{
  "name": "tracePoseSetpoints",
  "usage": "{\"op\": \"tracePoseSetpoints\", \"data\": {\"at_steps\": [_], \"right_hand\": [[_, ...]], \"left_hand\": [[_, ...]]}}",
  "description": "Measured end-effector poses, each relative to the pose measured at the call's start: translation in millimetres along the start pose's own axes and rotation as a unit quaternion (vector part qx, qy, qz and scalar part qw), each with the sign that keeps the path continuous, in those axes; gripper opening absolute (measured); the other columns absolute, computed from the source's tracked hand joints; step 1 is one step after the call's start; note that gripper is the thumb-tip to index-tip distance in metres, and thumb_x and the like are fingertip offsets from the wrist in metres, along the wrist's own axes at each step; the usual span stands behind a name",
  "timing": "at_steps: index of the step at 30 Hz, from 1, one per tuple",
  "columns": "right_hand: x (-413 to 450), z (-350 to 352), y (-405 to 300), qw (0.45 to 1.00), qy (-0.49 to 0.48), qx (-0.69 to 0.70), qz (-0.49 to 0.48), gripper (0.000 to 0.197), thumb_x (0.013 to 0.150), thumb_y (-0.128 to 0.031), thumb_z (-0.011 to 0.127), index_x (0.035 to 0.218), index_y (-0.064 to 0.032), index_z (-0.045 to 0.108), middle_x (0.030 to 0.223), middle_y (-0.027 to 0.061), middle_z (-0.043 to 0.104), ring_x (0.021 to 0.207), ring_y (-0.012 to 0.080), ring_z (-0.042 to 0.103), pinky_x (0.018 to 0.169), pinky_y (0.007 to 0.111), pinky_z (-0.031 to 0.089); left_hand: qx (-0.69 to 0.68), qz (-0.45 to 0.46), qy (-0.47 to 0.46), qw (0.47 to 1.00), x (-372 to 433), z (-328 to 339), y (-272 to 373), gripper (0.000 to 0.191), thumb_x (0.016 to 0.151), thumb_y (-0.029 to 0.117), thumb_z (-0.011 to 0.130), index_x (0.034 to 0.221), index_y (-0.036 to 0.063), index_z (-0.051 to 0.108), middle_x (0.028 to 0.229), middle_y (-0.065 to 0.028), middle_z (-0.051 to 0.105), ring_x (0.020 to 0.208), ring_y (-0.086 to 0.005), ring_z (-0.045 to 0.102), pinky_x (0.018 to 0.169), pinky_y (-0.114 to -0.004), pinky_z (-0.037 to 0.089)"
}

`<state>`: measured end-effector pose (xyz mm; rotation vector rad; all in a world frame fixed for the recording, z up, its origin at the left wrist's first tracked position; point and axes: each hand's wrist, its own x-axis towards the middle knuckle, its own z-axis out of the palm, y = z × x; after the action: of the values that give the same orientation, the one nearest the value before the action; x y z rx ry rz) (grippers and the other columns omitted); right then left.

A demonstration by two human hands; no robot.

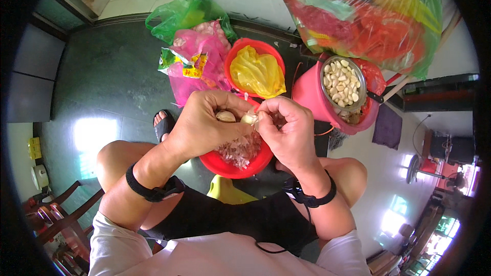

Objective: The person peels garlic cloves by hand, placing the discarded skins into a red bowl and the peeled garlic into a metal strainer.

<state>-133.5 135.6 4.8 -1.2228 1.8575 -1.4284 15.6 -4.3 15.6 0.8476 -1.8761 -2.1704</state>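
Note:
My left hand point(209, 124) holds garlic cloves, one point(225, 116) in the curl of its fingers and another point(250, 118) between thumb and fingertips. The fingertips of my right hand point(285, 126) pinch the skin of that second clove. Both hands are above a red plastic basin point(226, 171) that holds papery garlic skins point(239, 151). To the right, a metal bowl of peeled garlic cloves point(341, 84) rests on a pink bucket point(310, 92). A knife with a black handle point(375, 97) lies by the bowl's rim.
Beyond the basin stands a red container point(279, 54) with a yellow plastic bag point(257, 71). A pink mesh bag of garlic bulbs point(199, 51) and a green plastic bag point(180, 17) lie left of it. A large stuffed plastic bag point(364, 19) is at the upper right.

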Motion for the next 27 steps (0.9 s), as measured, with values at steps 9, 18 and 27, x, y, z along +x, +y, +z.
{"op": "tracePoseSetpoints", "data": {"at_steps": [9, 18, 27], "right_hand": [[-1, -8, 10, 0.953, -0.041, 0.279, 0.110, 0.008, 0.103, -0.007, 0.057, 0.104, -0.0007, 0.063, 0.086, -0.0030, 0.061, 0.074, 0.0031, 0.057, 0.066, 0.022, 0.048], [6, 2, -12, 0.989, 0.029, -0.084, -0.119, 0.017, 0.088, -0.001, 0.076, 0.102, -0.0003, 0.068, 0.098, 0.0136, 0.068, 0.082, 0.0260, 0.069, 0.073, 0.035, 0.055], [1, 6, 2, 0.997, 0.056, -0.010, -0.059, 0.007, 0.096, -0.007, 0.074, 0.098, -0.0006, 0.072, 0.088, 0.0088, 0.071, 0.086, 0.0198, 0.071, 0.077, 0.029, 0.054]], "left_hand": [[-0.114, 0.002, -0.037, 0.993, 5, 0, 6, 0.021, 0.088, -0.002, 0.081, 0.108, -0.0014, 0.076, 0.094, -0.0024, 0.075, 0.080, -0.0046, 0.065, 0.072, -0.022, 0.054], [0.083, 0.148, 0.074, 0.983, 8, 6, -11, 0.022, 0.086, 0.002, 0.081, 0.106, -0.0038, 0.073, 0.087, -0.0017, 0.073, 0.077, -0.0046, 0.063, 0.070, -0.024, 0.055], [-0.088, -0.034, -0.014, 0.995, 6, 3, 7, 0.026, 0.085, -0.002, 0.082, 0.110, -0.0021, 0.074, 0.094, -0.0046, 0.076, 0.086, -0.0090, 0.069, 0.078, -0.025, 0.058]]}}
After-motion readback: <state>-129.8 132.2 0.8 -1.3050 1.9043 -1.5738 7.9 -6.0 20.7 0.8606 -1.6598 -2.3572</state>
